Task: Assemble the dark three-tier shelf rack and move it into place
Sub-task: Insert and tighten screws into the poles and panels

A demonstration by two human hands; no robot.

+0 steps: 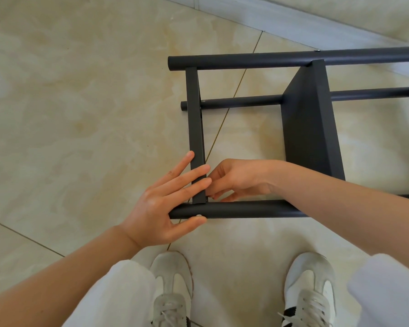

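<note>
Pale beige marbled floor [80, 114] here, a thin grout line [246, 69] cutting diagonally across the tiles. The dark rack [309, 128] lies on its side on it, poles running off the right edge. Down near the bottom, two white lace-up shoes stand on the tiles, left shoe [170, 286] and right shoe [309, 286], toes towards the rack. A grey strip [293, 22] borders the floor up top.

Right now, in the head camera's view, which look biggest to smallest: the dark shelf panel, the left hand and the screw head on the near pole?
1. Shelf panel and left hand: about alike in area; the hand is nearer the camera, so I won't rank them.
2. Screw head: far the smallest.
</note>
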